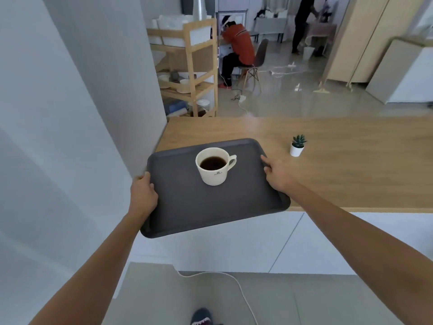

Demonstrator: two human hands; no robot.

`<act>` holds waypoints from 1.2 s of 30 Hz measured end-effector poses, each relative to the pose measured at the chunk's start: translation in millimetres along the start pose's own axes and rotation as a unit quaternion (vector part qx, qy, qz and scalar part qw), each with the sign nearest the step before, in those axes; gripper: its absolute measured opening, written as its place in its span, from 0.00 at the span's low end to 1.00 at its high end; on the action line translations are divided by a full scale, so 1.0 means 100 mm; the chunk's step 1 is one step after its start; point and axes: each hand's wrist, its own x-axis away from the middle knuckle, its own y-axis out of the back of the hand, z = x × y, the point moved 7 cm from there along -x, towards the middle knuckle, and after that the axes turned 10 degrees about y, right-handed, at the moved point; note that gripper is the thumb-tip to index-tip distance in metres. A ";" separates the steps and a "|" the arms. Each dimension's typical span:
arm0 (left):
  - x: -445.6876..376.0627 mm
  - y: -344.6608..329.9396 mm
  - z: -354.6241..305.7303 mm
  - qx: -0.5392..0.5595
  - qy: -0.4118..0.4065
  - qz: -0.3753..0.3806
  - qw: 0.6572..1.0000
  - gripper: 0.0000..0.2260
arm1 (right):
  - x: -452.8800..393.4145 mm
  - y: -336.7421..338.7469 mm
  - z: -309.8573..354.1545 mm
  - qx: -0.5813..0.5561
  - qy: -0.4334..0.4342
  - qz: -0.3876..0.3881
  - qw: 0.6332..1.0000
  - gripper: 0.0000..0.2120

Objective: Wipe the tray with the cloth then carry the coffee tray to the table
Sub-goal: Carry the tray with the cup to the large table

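A dark grey tray (187, 207) is held level in front of me, its far half over the wooden table top (339, 172) and its near half past the table's front edge. A cream cup (214, 167) of dark coffee stands upright on the tray's far middle, handle to the right. My left hand (143, 191) grips the tray's left rim, thumb on top. My right hand (278, 172) holds the right rim, fingers along the edge. No cloth is in view.
A small potted succulent (297, 145) stands on the table right of the tray. A grey wall (82, 102) borders the table's left end. Beyond are a wooden shelf rack (192, 66), a seated person (239, 52) and a standing person (302, 22). A white cable (234, 280) crosses the floor.
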 end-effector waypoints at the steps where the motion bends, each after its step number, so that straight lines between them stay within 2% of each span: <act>1: -0.14 -0.14 -0.08 -0.003 -0.012 0.008 1.000 0.05 | -0.08 0.02 -0.12 0.002 -0.011 -0.010 1.000 0.23; 3: -0.42 -0.42 -0.21 -0.012 -0.032 0.026 0.999 0.05 | -0.22 0.03 -0.37 0.006 -0.035 -0.028 0.999 0.23; 11: -1.27 -1.39 -0.66 -0.009 -0.068 0.102 0.992 0.18 | -0.70 -0.05 -1.13 0.025 -0.130 -0.086 0.987 0.22; 17: -1.54 -1.95 -0.73 -0.006 -0.057 0.137 0.989 0.18 | -0.93 -0.24 -1.57 0.055 -0.174 -0.063 0.981 0.23; 26: -1.64 -2.48 -0.83 -0.009 -0.047 0.149 0.988 0.20 | -1.15 -0.33 -2.06 0.055 -0.191 -0.042 0.979 0.23; 36: -1.61 -2.57 -0.82 -0.001 -0.032 0.131 0.991 0.20 | -1.27 -0.31 -2.13 0.078 -0.147 -0.023 0.986 0.22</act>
